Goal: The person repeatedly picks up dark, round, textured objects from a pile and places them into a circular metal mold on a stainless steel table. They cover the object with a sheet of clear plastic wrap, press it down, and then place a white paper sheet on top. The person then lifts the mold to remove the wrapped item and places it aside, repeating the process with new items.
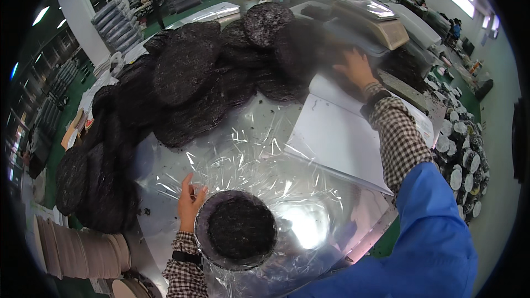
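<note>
Resting at the left rim of a round, clear-walled container (202, 243) in the lower centre of the frame, my left hand (189, 204) is partly open, fingers loosely curled and thumb apart from them. Whether it grips the rim I cannot tell. Inside the container lies a dark, rough-textured pressed disc (241, 229), flat side up.

My right hand (356, 68) reaches to the upper right of centre, opened wide with the fingers spread. A blurred dark disc (302, 49) is just beside it, to its left; contact between the two cannot be confirmed, and I see nothing held in the palm.

Numerous similar purple-black discs (185, 72) are noted in an overlapping heap, running from the upper centre down the left side. Crumpled clear plastic film (254, 160) covers the middle of the worktable (152, 160). White sheets (337, 138) lie below my right hand, right of centre. A beige bench scale (393, 34) stands at the upper right, and a stack of brownish round boards (83, 248) occupies the lower left. White-ended round items (464, 157) are piled at the right edge.
</note>
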The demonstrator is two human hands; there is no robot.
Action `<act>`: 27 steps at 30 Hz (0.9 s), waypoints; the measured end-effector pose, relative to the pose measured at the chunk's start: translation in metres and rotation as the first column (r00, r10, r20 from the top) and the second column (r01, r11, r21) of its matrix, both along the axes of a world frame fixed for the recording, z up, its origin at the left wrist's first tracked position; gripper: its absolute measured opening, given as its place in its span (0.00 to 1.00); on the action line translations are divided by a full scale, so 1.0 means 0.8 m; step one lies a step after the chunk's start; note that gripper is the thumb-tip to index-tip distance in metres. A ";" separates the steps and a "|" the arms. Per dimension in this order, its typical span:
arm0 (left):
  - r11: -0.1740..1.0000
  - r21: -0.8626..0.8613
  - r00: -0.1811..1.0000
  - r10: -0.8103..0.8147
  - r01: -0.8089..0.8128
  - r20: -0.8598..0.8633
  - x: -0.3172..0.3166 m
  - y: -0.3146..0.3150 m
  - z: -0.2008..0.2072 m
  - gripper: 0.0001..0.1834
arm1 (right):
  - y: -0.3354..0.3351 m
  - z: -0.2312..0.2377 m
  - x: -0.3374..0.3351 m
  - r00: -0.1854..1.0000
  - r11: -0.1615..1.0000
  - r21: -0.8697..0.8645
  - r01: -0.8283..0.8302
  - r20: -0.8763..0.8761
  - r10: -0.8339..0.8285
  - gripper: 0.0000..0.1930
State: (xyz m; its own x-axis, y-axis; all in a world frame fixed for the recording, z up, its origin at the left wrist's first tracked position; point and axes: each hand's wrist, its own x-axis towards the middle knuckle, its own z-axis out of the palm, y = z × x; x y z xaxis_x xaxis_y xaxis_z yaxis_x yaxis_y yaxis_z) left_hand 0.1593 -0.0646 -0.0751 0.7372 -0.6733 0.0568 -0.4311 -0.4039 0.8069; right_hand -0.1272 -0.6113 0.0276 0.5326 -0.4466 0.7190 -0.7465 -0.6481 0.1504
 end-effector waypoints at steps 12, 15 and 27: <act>1.000 0.009 0.999 0.029 -0.029 -0.016 0.008 0.007 -0.016 0.28 | 0.097 0.103 0.032 0.571 0.937 0.027 -0.348 0.799 0.189 0.19; 0.999 -0.033 0.988 0.025 -0.031 -0.150 0.018 0.017 0.007 0.26 | 0.272 0.103 0.097 0.524 0.641 0.273 -0.717 0.818 0.238 0.10; 0.815 0.557 0.836 -0.189 -0.160 0.516 -0.129 0.013 0.094 0.46 | 0.504 -0.055 0.104 0.638 0.330 0.663 -0.672 0.292 0.712 0.17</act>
State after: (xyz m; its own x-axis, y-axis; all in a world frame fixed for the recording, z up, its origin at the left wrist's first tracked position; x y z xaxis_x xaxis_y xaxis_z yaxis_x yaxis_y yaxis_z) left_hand 0.0558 -0.0541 0.0003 0.6937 -0.7190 0.0420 -0.7198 -0.6899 0.0776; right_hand -0.0438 -0.2077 -0.0163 0.9102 -0.2133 0.3551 0.0157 -0.8389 -0.5440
